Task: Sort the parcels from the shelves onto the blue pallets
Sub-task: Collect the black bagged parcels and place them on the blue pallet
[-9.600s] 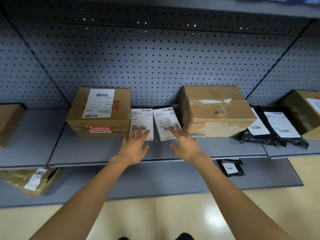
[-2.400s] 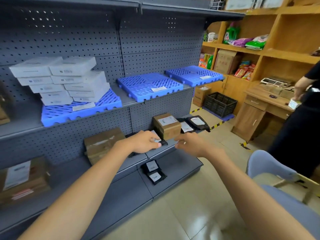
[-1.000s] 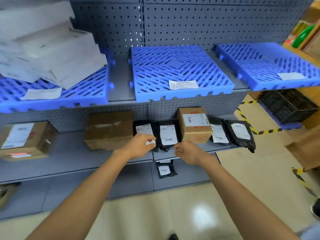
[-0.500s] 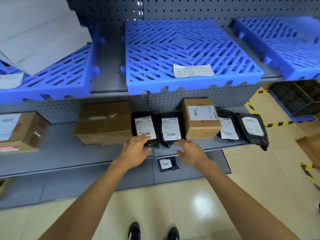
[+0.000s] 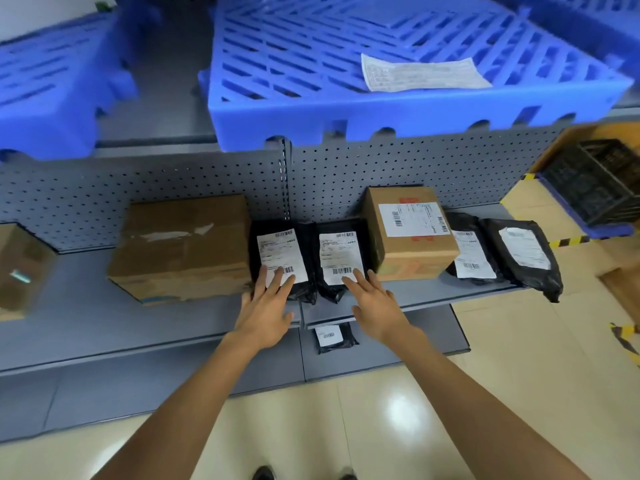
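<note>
Two black mail bags (image 5: 282,259) (image 5: 341,258) lie side by side on the grey shelf (image 5: 79,317), one under each flat hand; left hand (image 5: 265,308) and right hand (image 5: 375,304) rest fingers on the labels, gripping nothing; soft, light, probably slippery, they look best pinched at the near edges; a blue pallet (image 5: 398,119) waits above.

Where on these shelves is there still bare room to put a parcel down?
The middle blue pallet is bare except for a paper sheet near its front. The grey shelf has open space between the large brown box and the box at the left edge. From that large box rightward it is crowded: black bags and a labelled box lie side by side.
</note>
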The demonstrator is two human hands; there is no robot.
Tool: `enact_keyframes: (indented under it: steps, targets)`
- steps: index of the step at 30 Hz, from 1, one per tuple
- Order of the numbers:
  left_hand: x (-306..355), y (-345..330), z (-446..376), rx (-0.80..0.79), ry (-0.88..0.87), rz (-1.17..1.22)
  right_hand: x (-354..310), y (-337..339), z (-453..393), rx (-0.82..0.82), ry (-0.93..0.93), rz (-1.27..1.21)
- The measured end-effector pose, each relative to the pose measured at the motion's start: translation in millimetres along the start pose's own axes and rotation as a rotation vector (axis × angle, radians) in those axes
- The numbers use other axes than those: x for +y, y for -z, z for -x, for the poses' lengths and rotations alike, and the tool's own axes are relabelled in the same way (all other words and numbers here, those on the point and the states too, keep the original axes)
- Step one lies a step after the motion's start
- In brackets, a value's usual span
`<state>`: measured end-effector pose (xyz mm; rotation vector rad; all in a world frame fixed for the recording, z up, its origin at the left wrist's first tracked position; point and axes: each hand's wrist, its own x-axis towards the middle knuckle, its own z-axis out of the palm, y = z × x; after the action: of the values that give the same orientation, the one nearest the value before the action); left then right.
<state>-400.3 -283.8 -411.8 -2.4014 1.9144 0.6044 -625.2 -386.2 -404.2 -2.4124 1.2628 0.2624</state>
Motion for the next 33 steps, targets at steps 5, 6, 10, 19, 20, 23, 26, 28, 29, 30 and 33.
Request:
enact_keyframes:
  steps: [5,6,10,19,20,23,26,28,29,30,33]
  targets:
    - [-9,-25,-21,-0.003,0.012,-0.021,10,-21,-24,0.031,-0.005,0.022]
    - [-10,-30,-24,0.004,0.017,-0.038,13,-25,-29,0.041,-0.006,0.034]
    - [-15,-46,-34,0.114,0.046,-0.19,19,-38,-43,0.065,-0.009,0.072]
    - [-20,-62,-54,0.171,0.097,-0.291,27,-54,-68,0.125,0.036,0.166]
    - [-20,-64,-55,0.175,0.096,-0.285,28,-55,-70,0.127,0.037,0.183]
    - [-23,-66,-56,0.194,0.082,-0.253,31,-58,-76,0.137,0.011,0.219]
    - [-28,-67,-55,0.228,0.076,-0.209,28,-63,-76,0.155,-0.021,0.254]
    - [-31,-67,-52,0.239,0.078,-0.165,23,-67,-73,0.155,-0.043,0.252]
    - [-32,-66,-49,0.249,0.075,-0.147,20,-69,-71,0.156,-0.053,0.254]
    - [-33,-66,-47,0.253,0.069,-0.134,18,-71,-69,0.157,-0.061,0.257]
    - [-34,-65,-40,0.258,0.044,-0.125,16,-71,-64,0.161,-0.074,0.27]
